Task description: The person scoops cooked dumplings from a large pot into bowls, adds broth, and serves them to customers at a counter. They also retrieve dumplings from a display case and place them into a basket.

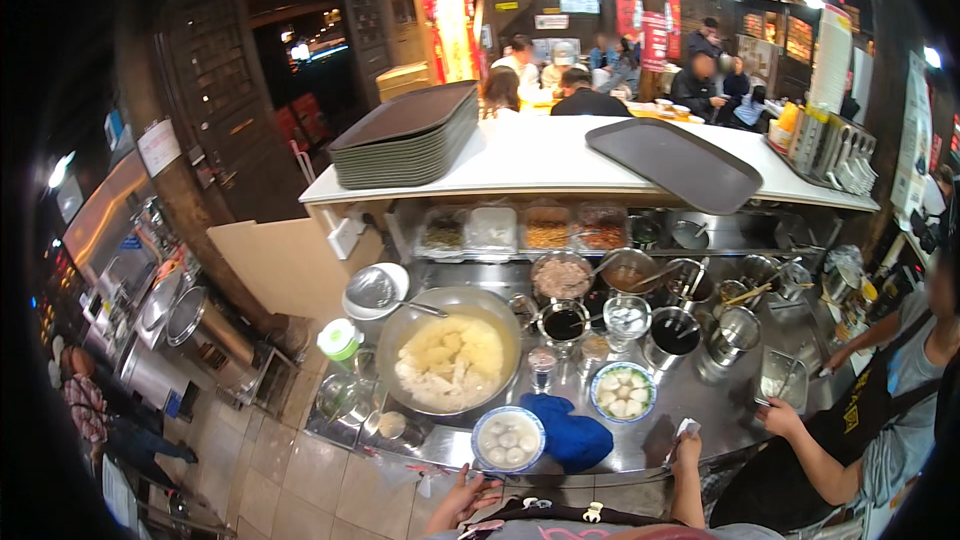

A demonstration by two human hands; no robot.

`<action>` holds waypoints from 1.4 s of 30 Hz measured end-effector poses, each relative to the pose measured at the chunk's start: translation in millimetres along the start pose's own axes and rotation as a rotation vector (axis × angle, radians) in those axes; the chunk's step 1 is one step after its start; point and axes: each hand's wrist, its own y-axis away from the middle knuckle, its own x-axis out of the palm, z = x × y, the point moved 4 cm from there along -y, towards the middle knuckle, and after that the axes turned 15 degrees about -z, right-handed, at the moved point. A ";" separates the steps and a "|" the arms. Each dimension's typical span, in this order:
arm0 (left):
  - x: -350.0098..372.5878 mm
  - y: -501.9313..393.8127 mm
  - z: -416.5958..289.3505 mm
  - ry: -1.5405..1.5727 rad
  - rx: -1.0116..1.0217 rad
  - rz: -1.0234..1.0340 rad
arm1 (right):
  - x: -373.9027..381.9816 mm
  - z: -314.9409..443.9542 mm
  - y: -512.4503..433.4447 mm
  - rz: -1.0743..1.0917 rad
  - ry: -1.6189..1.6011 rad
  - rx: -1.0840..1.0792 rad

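My left hand (466, 496) is at the counter's front edge, fingers apart and holding nothing. Just beyond it stands a bowl of white round dumplings in liquid (511, 439). A crumpled blue cloth (564, 431) lies right of that bowl. Farther right, my right hand (685, 453) grips a small white paper slip (688, 429) over the steel counter. A second blue-rimmed bowl (623, 391) holds white dumplings with chopped greens in broth. Left of the cloth sits a wide metal basin (390, 382) of yellowish liquid with a pale, lumpy mass.
A stack of trays (405, 139) and a single grey tray (675, 161) rest on the white shelf (540, 165). Metal pots of sauces, including a dark one (673, 331), crowd the counter. At right, a co-worker (892, 390) touches a metal pan (782, 379). A skimmer (373, 289) lies across white bowls.
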 end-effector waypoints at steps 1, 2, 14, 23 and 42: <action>0.8 -9.4 0.9 0.030 0.001 0.022 | 4.6 -2.6 0.9 0.022 0.010 0.035; 1.0 -15.9 3.5 0.044 -0.014 0.031 | 11.5 -3.1 3.4 0.032 0.028 0.026; 3.3 -32.1 -22.8 -0.208 0.070 -0.024 | 32.0 18.0 52.4 0.073 -0.094 -0.062; 24.0 -7.7 -31.4 -0.280 0.014 0.041 | 21.6 14.4 94.5 0.034 -0.032 -0.021; 234.8 -67.9 9.2 -0.170 0.127 0.191 | 70.6 3.6 -0.1 0.185 0.291 -0.248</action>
